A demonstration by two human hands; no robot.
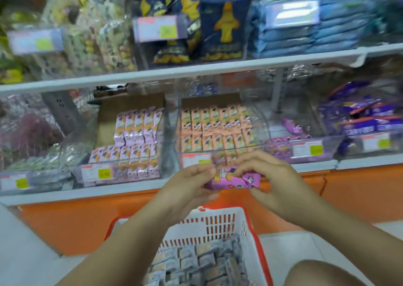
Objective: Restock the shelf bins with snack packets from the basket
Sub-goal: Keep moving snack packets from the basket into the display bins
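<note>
Both hands, left [189,184] and right [269,178], pinch one pink packet [234,180] (fingers curled) above the basket [218,222].

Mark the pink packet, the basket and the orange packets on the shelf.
pink packet [236,180], head view, on its printed front face.
basket [218,222], head view, on its slotted white far wall.
orange packets [216,131], head view, on the middle of the stacked rows.

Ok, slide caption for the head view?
Left hand and right hand hold a pink snack packet above the white basket, facing the shelf bins.
</note>
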